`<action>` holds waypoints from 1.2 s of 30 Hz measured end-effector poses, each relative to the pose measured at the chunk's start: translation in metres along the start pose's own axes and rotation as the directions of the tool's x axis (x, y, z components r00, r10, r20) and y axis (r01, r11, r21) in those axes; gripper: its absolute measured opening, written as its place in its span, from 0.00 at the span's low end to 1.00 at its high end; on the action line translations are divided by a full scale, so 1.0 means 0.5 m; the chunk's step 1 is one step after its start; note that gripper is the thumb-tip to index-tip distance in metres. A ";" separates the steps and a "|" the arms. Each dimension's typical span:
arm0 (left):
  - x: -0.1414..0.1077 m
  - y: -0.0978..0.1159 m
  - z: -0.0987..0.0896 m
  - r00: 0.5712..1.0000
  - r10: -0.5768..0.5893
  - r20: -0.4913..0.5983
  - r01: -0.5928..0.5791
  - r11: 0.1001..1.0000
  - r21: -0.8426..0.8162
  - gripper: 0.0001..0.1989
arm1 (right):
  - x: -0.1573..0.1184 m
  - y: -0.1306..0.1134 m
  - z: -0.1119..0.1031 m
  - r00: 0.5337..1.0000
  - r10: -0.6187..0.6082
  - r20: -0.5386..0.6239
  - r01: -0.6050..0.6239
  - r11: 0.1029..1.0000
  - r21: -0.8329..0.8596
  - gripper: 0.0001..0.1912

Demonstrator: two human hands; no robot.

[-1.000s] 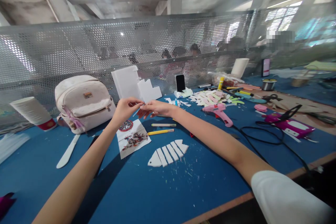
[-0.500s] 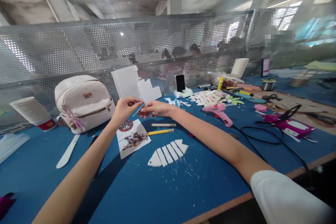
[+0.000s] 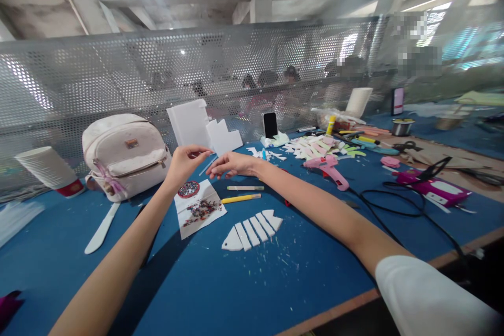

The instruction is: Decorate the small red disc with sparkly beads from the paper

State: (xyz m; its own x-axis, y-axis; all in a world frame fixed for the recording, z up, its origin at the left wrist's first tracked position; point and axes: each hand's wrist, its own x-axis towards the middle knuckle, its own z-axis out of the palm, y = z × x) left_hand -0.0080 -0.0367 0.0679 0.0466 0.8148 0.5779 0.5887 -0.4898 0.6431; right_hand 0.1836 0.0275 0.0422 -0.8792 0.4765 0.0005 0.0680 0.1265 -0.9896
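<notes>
My left hand (image 3: 188, 164) is raised above the far side of the blue table, thumb and fingertips pinched together. Close to its right is my right hand (image 3: 233, 164), with fingers curled in. Whatever either pinch holds is too small to make out. A thin pale stick (image 3: 208, 165) shows between the two hands. Below them a paper sheet (image 3: 202, 209) carries a heap of small dark, colourful bits and a round red-rimmed dish (image 3: 189, 189) of similar bits. Nearer to me lies a white fish shape (image 3: 252, 230) cut into several pieces, beside a yellow pen (image 3: 241, 198) and a pale green-tipped pen (image 3: 245, 188).
A white backpack (image 3: 126, 155), stacked paper cups (image 3: 49, 168) and a white plastic knife (image 3: 102, 228) stand or lie on the left. To the right are foam scraps (image 3: 315, 145), a pink glue gun (image 3: 328, 170), black cable and a magenta device (image 3: 435, 187). A perforated metal screen (image 3: 157, 73) borders the back.
My fingertips have drawn slightly apart, the left ones back to the left and the right ones a little lower. The things on the table lie as before.
</notes>
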 end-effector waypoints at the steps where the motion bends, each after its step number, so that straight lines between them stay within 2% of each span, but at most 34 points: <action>1: 0.000 -0.001 0.000 1.000 -0.001 -0.001 0.001 1.000 -0.003 0.13 | -0.001 -0.001 0.000 1.000 0.000 0.002 0.000 1.000 -0.005 0.19; 10: 0.001 -0.006 0.000 0.999 -0.026 0.028 0.029 0.995 -0.095 0.13 | -0.007 0.006 -0.020 1.000 -0.009 0.009 0.010 1.000 -0.009 0.19; 20: 0.004 -0.017 0.000 0.996 -0.081 0.039 0.087 0.979 -0.183 0.17 | -0.006 0.005 -0.033 0.997 0.067 0.032 -0.067 0.998 0.000 0.18; 27: 0.006 -0.011 -0.003 0.993 -0.107 0.051 0.116 0.969 -0.220 0.19 | -0.008 0.002 -0.039 0.993 0.077 0.088 -0.075 0.997 -0.022 0.20; 34: 0.010 -0.015 -0.008 0.992 -0.122 0.043 0.129 0.960 -0.247 0.22 | -0.019 -0.004 -0.040 0.977 0.069 0.202 -0.060 0.997 -0.048 0.21; 36: 0.012 -0.017 -0.009 0.991 -0.124 0.042 0.130 0.959 -0.251 0.22 | -0.018 -0.004 -0.039 0.984 0.055 0.172 -0.051 0.998 -0.029 0.18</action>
State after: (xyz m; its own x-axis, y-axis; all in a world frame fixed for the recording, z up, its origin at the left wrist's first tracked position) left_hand -0.0165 -0.0292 0.0680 0.0071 0.8813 0.4726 0.3678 -0.4418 0.8183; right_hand 0.2007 0.0399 0.0469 -0.9420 0.3263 -0.0785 0.1260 0.1273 -0.9838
